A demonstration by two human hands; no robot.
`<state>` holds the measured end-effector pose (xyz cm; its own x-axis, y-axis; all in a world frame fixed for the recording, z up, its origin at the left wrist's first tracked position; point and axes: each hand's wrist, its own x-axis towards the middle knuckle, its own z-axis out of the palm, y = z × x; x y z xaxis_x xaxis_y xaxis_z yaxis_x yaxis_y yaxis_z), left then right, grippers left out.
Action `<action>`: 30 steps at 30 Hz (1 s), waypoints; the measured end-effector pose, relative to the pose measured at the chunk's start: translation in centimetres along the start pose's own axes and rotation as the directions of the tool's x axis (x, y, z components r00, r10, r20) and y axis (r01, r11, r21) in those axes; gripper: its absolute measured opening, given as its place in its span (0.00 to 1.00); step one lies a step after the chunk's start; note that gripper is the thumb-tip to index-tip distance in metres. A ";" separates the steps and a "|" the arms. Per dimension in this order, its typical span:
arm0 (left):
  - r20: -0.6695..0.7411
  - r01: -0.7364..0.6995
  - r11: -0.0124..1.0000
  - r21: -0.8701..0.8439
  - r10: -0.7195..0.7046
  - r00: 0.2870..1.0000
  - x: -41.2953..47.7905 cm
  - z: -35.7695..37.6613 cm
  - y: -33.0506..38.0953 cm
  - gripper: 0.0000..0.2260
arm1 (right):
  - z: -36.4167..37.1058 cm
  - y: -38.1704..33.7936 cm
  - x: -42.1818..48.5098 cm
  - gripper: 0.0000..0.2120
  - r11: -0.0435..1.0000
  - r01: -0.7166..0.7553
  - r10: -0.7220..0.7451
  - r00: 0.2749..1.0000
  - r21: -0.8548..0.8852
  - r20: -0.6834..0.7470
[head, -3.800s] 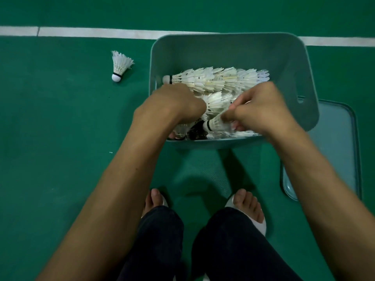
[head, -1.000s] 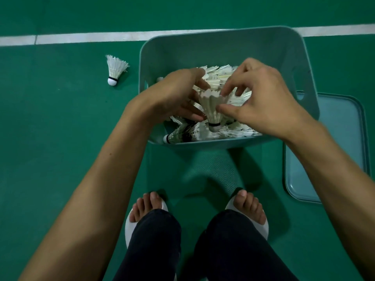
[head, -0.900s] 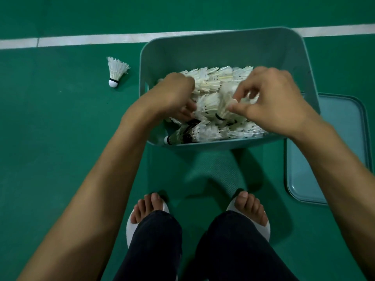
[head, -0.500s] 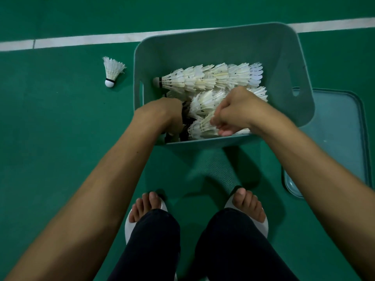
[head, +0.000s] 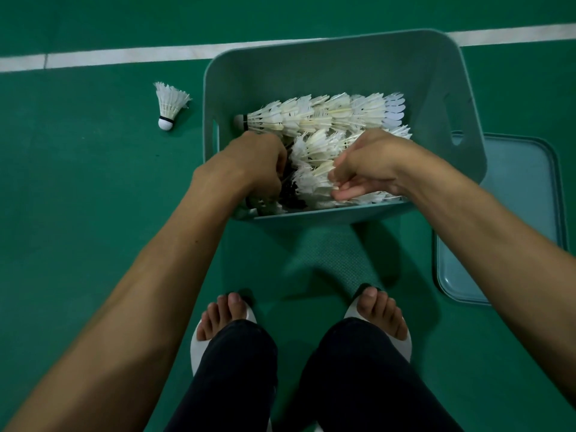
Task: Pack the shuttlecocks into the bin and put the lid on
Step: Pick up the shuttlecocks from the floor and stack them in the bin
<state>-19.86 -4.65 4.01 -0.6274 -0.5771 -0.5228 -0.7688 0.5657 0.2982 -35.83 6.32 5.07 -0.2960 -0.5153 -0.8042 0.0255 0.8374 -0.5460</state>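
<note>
Nearest are dark trousers [head: 237, 369] and bare toes in white slippers [head: 199, 341] on a green, finely pebbled floor [head: 78, 213]. Beyond the toes sits the bin [head: 327, 213], smooth teal plastic, rectangular with rounded corners and a handle slot in its right wall.

Both hands reach over its near rim. The left hand [head: 260, 168] is curled knuckles-up in the near-left corner; its fingers are hidden, so what it holds, if anything, cannot be told, and something dark beneath it is hard to make out. The right hand [head: 371, 163] curls its fingers round the white feathers of the shuttlecocks [head: 311, 148] heaped between the two hands.

Just past the hands lies a nested row [head: 321, 115] of shuttlecocks, its long axis running left to right, cork end left, feathers opening rightward.

Left of the left hand, outside the bin, a loose shuttlecock [head: 170, 102] points its round cork toward the person. Right of the right hand the flat lid [head: 514, 213] lies on the floor, partly hidden by forearm and bin. A white line [head: 124, 56] crosses farthest back.
</note>
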 end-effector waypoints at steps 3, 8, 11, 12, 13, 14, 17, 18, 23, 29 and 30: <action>-0.069 -0.017 1.000 0.010 0.018 0.997 -0.4 -0.4 0.2 0.10 | -0.4 0.0 0.1 0.03 1.000 -0.006 0.005 1.000 -0.022 -0.021; -0.129 -0.002 0.999 0.047 0.008 0.992 -0.6 0.1 1.0 0.17 | 0.2 0.1 0.7 0.10 0.967 -0.007 -0.011 0.997 -0.253 -0.071; -0.174 0.005 0.992 0.126 0.017 0.985 -0.5 1.3 1.2 0.14 | 0.6 -0.1 0.9 0.06 0.905 0.021 -0.072 0.992 -0.426 -0.103; -0.199 0.004 0.990 0.142 0.025 0.980 -0.4 1.6 1.1 0.13 | 0.6 -0.1 0.9 0.07 0.883 0.030 -0.088 0.991 -0.468 -0.102; -0.214 0.003 0.989 0.150 0.030 0.976 -0.3 1.8 1.0 0.11 | 0.6 0.0 1.0 0.08 0.868 0.037 -0.097 0.991 -0.495 -0.096; -0.212 0.003 0.988 0.152 0.030 0.977 -0.3 2.0 0.8 0.11 | 0.7 0.1 1.0 0.09 0.858 0.044 -0.102 0.991 -0.511 -0.086; -0.107 0.007 0.995 0.100 0.004 0.994 -0.7 1.6 0.4 0.18 | 0.8 0.2 0.7 0.13 0.853 0.067 -0.105 0.993 -0.518 -0.045; -0.054 0.014 0.998 0.065 -0.010 0.998 -0.9 1.2 0.2 0.23 | 0.7 0.2 0.6 0.15 0.854 0.072 -0.102 0.994 -0.516 -0.031; -0.175 0.046 0.999 -0.008 -0.046 0.983 -1.1 -1.6 -0.1 0.21 | -1.1 -0.4 -1.0 0.20 0.883 0.074 -0.112 0.992 -0.464 -0.055; -0.145 0.084 0.983 0.163 -0.060 0.988 1.1 -2.3 0.6 0.12 | -4.5 -0.6 -2.7 0.08 0.851 0.141 -0.327 0.896 -0.505 -0.300; -0.122 0.077 0.975 0.210 -0.052 0.991 1.4 -2.1 0.7 0.11 | -4.9 -0.4 -2.2 0.07 0.827 0.138 -0.374 0.859 -0.545 -0.350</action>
<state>-21.55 -6.29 5.19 -0.5968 -0.6734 -0.4363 -0.7717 0.6306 0.0822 -39.88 8.00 8.21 -0.5979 -0.6921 -0.4045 -0.5404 0.7207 -0.4343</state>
